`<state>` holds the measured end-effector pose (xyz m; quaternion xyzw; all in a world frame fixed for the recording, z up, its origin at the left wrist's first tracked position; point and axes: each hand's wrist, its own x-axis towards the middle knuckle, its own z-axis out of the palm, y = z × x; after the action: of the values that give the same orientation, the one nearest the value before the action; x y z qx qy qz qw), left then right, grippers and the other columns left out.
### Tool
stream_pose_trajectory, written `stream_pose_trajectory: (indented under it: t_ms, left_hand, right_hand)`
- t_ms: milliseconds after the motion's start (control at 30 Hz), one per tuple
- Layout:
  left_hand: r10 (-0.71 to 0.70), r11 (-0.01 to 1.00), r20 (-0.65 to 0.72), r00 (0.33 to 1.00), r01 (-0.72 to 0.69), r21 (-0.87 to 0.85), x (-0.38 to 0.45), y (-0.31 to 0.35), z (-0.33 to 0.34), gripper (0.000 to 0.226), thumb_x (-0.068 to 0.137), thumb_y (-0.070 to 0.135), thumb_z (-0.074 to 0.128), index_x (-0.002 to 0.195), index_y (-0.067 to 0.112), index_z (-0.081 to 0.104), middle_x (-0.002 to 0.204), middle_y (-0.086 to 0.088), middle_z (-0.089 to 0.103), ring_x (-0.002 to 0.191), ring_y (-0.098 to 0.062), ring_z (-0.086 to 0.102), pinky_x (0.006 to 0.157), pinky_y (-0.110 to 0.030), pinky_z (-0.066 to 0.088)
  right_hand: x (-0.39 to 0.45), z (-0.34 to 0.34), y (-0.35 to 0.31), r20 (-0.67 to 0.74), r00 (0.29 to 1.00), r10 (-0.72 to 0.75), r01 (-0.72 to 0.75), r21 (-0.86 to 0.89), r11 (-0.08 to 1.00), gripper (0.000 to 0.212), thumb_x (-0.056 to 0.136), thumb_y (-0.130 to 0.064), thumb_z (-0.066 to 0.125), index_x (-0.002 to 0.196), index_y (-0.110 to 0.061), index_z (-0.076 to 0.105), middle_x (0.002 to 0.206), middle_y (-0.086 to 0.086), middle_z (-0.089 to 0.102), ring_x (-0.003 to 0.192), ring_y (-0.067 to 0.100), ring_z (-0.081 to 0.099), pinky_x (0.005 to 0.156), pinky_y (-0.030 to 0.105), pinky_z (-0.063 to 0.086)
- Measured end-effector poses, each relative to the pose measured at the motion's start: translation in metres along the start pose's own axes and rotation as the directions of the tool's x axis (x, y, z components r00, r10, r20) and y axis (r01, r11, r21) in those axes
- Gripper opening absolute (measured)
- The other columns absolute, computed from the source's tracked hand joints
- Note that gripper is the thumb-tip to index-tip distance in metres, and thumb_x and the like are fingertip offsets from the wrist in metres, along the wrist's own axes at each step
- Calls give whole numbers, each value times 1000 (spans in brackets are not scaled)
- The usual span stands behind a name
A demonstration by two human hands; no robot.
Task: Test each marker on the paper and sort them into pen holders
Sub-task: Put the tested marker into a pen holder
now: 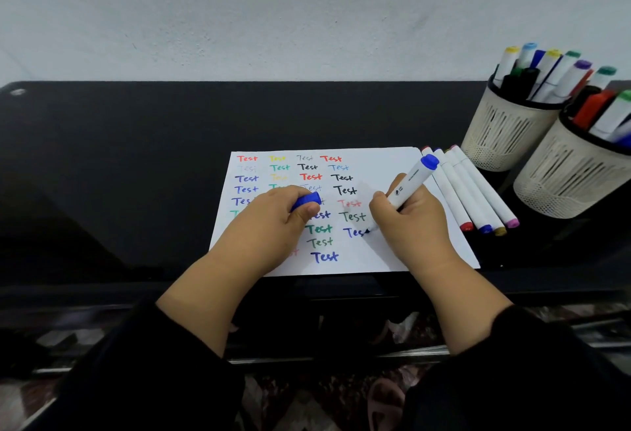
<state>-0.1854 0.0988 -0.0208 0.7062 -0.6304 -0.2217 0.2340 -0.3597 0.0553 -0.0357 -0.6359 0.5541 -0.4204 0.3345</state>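
Black glossy surface [136,144] set against a pale grey wall [273,4]. One white sheet of paper [382,157] as landmark, covered in rows of the word "Test" in red, yellow, green, blue and black. Over the paper's left half: left hand [269,225], fingers curled around one blue cap [305,200]. Over the paper's right half: right hand [406,222], fingers wrapped around one white marker [409,181] with a blue end, tip down on the sheet beside a blue "Test". Just right of the paper: four white markers [474,191] lying side by side, caps red, blue, gold and pink. Further right of the paper: two cream pen holders [502,137], touching, both packed with upright markers. Black sleeves at bottom.
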Motion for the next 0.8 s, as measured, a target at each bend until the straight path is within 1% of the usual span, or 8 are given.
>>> stream_pose_trajectory:
  t_ms: [67, 200, 333, 400, 500, 600, 667, 800]
  left_hand:
    - [-2, 1000, 3, 1000, 2, 2, 0, 0, 0, 24, 97, 41, 38, 108, 28, 54, 101, 12, 52, 84, -6, 47, 62, -12, 31]
    - [-6, 1000, 12, 1000, 6, -7, -2, 2, -1, 26, 97, 40, 39, 114, 27, 54, 106, 11, 52, 93, -9, 47, 70, -24, 33]
    - [8, 1000, 19, 1000, -7, -25, -4, 5, -2, 26, 96, 40, 41, 117, 29, 54, 101, 15, 48, 86, -4, 46, 69, -22, 33]
    - [19, 998, 32, 999, -17, -62, -5, 7, -3, 23, 96, 38, 42, 115, 30, 53, 93, 19, 47, 81, -1, 46, 66, -17, 34]
    - [48, 990, 71, 996, -38, -139, -8, 8, -1, 13, 96, 37, 44, 107, 36, 51, 90, 22, 49, 80, 4, 47, 67, -10, 33]
    - [75, 978, 102, 992, -54, -203, -10, 11, -2, 8, 95, 39, 45, 90, 45, 47, 88, 22, 54, 76, 7, 49, 68, -15, 38]
    - [86, 974, 107, 991, -61, -218, -11, 13, -3, 12, 95, 41, 45, 84, 47, 46, 87, 23, 55, 75, 10, 49, 71, -18, 41]
    - [104, 970, 98, 990, -79, -228, -13, 15, -5, 12, 95, 41, 44, 84, 47, 46, 87, 23, 56, 79, 13, 49, 68, -10, 35]
  right_hand:
    - [0, 0, -1, -11, 1000, -1, 1, 11, 1000, 33, 88, -12, 53, 62, -15, 32, 58, -1, 36, 54, 11, 34, 54, 25, 30]
    - [1, -1, -3, 3, 1000, 2, -2, 21, 1000, 33, 89, -14, 54, 63, -14, 34, 59, 0, 38, 55, 11, 35, 55, 25, 31]
    - [1, -2, -4, 8, 1000, 29, -29, 41, 999, 34, 86, -10, 53, 61, -15, 31, 55, -4, 35, 52, 9, 32, 53, 24, 30]
    - [3, -3, -5, -43, 997, 58, -51, 146, 988, 36, 86, -9, 54, 58, -17, 32, 48, -11, 37, 47, 4, 34, 49, 18, 31]
    - [4, -4, -9, -25, 995, 96, -79, 385, 920, 38, 88, -12, 57, 56, -19, 38, 50, -6, 41, 47, 7, 35, 51, 23, 33]
    - [2, -2, -19, 36, 997, 70, -79, 563, 823, 38, 91, -11, 57, 57, -19, 42, 47, -8, 43, 46, 6, 38, 48, 21, 34]
    - [0, 0, -24, 53, 997, 49, -71, 598, 798, 37, 92, -10, 57, 58, -18, 43, 46, -8, 43, 45, 4, 39, 46, 19, 35]
    - [-4, 5, -29, 82, 996, 23, -64, 555, 829, 35, 91, -13, 58, 60, -17, 45, 46, -8, 46, 46, 6, 41, 48, 19, 37]
